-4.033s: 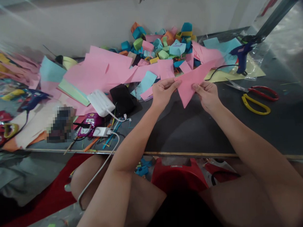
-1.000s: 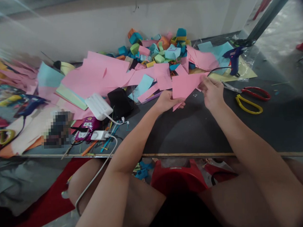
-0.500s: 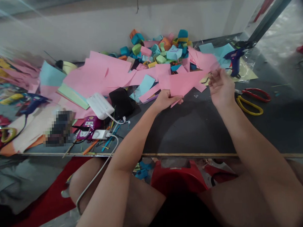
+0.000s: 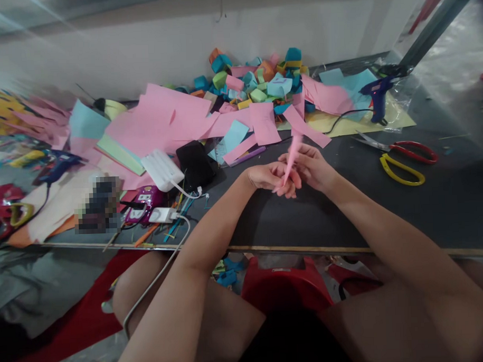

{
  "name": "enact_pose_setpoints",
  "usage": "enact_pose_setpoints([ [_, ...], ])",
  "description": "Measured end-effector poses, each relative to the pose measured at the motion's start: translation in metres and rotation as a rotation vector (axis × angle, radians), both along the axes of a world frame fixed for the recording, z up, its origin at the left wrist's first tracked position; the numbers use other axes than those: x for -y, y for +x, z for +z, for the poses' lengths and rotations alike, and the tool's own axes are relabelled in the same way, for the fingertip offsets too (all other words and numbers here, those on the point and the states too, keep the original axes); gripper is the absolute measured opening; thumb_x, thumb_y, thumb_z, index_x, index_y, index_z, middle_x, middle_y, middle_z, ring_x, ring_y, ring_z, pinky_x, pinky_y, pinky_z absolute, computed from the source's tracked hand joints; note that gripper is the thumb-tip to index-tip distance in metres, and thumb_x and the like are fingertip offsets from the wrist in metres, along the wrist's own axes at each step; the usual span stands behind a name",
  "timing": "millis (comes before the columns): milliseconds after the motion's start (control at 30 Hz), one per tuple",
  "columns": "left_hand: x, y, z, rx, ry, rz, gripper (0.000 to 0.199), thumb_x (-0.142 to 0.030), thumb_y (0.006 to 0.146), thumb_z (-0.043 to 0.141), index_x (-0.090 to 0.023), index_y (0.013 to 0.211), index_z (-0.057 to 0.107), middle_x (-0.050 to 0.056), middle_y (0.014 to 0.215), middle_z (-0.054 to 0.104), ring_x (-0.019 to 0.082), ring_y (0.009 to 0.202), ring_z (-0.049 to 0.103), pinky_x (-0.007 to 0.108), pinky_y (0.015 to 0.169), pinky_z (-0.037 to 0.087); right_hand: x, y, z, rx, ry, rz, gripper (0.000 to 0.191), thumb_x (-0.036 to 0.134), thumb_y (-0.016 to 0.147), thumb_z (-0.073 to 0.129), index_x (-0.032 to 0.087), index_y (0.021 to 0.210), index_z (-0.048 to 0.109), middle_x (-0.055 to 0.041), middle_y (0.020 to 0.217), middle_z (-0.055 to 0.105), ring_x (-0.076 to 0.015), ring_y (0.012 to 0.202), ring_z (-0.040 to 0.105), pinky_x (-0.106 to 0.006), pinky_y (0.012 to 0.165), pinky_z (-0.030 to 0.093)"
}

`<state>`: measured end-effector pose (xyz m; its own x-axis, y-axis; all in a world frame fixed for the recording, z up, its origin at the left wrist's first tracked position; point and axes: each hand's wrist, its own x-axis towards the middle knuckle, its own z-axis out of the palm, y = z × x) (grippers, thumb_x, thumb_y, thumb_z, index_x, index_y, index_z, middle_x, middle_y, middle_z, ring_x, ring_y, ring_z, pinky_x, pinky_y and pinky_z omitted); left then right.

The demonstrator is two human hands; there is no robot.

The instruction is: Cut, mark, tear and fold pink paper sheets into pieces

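Note:
A pink paper piece [image 4: 291,157] is held up nearly edge-on between my two hands, over the dark table. My left hand [image 4: 273,179] grips its lower end between thumb and fingers. Close against it on the right, my right hand [image 4: 307,164] has its fingers on the paper's right side. Just behind lie a pink strip [image 4: 309,128] and a pink rectangle [image 4: 264,123]. Scissors with one red and one yellow handle [image 4: 401,157] rest to the right, blades partly apart.
A blue glue gun [image 4: 378,99] stands at the back right. Folded coloured paper pieces [image 4: 257,83] are heaped by the wall. Large pink sheets [image 4: 156,118], a white power bank [image 4: 162,169], a black pouch [image 4: 195,164] and a purple device [image 4: 145,205] cover the left side.
My right hand has moved left and down to meet my left hand. The pink paper, spread wide before, is now turned nearly edge-on between them. My left hand has shifted slightly lower.

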<state>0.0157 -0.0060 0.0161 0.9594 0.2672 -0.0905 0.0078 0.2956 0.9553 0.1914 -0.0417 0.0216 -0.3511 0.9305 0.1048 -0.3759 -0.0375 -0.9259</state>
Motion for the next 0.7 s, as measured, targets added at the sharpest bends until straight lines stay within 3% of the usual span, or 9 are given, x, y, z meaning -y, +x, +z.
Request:
enact_pose_setpoints([
  [67,-0.003,-0.006,0.002,-0.060,0.014,0.076,0.058,-0.063,0.049,0.097,-0.021,0.084,0.079,0.009,0.067,0.075,0.029,0.079,0.078,0.043,0.083,0.063,-0.008,0.004,-0.003,0.048,0.015,-0.132,0.050,0.064,0.065,0.093,0.026,0.076,0.064,0.0041,0.070,0.065,-0.0117,0.064,0.063,-0.025,0.059,0.057],
  [167,-0.010,-0.012,0.001,-0.022,0.063,0.508,0.038,-0.046,0.061,0.093,-0.020,0.085,0.078,0.010,0.084,0.080,0.030,0.093,0.080,0.042,0.089,0.062,-0.022,0.011,-0.008,0.133,0.083,-0.348,0.057,0.074,0.061,0.090,0.026,0.076,0.061,0.0028,0.072,0.063,-0.0142,0.065,0.061,-0.030,0.059,0.056],
  [233,-0.015,-0.011,-0.001,0.072,0.109,0.821,0.024,-0.040,0.072,0.086,-0.020,0.081,0.076,0.006,0.085,0.079,0.025,0.091,0.078,0.038,0.089,0.061,-0.029,0.015,-0.011,0.192,0.177,-0.501,0.059,0.075,0.058,0.090,0.027,0.078,0.063,0.0016,0.077,0.064,-0.0154,0.071,0.063,-0.032,0.067,0.058],
  [333,-0.018,-0.004,-0.005,0.131,0.185,1.088,0.028,-0.043,0.081,0.083,-0.019,0.073,0.072,0.003,0.078,0.075,0.018,0.079,0.072,0.032,0.079,0.060,-0.034,0.019,-0.014,0.274,0.275,-0.627,0.058,0.075,0.059,0.090,0.026,0.079,0.066,0.0004,0.079,0.065,-0.0160,0.076,0.063,-0.034,0.074,0.057],
  [500,-0.012,0.006,-0.005,-0.050,0.371,1.217,0.043,-0.044,0.081,0.090,-0.018,0.057,0.066,0.000,0.057,0.064,0.011,0.058,0.058,0.025,0.061,0.048,-0.029,0.018,-0.012,0.297,0.285,-0.667,0.058,0.079,0.061,0.088,0.026,0.075,0.070,0.0008,0.074,0.066,-0.0163,0.071,0.063,-0.035,0.071,0.056],
  [700,-0.008,0.010,-0.001,-0.005,0.305,1.231,0.053,-0.052,0.079,0.091,-0.018,0.055,0.059,-0.003,0.055,0.059,0.008,0.053,0.056,0.023,0.059,0.049,-0.027,0.018,-0.009,0.255,0.322,-0.756,0.055,0.077,0.061,0.089,0.026,0.076,0.077,-0.0024,0.080,0.075,-0.0208,0.078,0.069,-0.042,0.080,0.061],
])
